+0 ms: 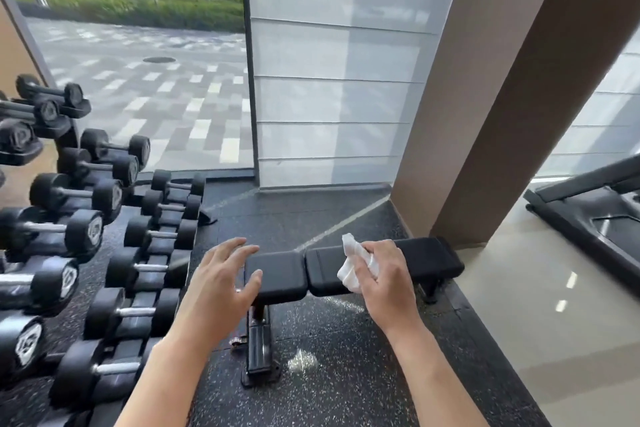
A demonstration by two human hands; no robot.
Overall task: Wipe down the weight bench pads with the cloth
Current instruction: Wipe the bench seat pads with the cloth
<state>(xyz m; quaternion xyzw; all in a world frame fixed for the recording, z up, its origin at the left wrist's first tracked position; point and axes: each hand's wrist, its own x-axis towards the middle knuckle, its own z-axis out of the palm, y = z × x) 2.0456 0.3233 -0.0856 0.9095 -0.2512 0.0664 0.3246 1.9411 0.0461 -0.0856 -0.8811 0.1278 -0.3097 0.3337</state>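
A black weight bench lies across the view with two pads: a short seat pad [280, 276] on the left and a long back pad [424, 258] running to the right. My right hand [384, 274] grips a crumpled white cloth [353, 263] over the left end of the back pad; whether the cloth touches the pad I cannot tell. My left hand [221, 282] hovers with fingers spread and straight beside the left edge of the seat pad, holding nothing. The bench's black metal foot [259, 350] stands on the floor below the seat pad.
A rack of black dumbbells [104, 246] fills the left side, close to my left arm. A brown pillar [485, 114] rises right behind the bench's far end. Part of a treadmill [588, 215] sits at the right. Speckled rubber flooring [346, 374] lies under the bench.
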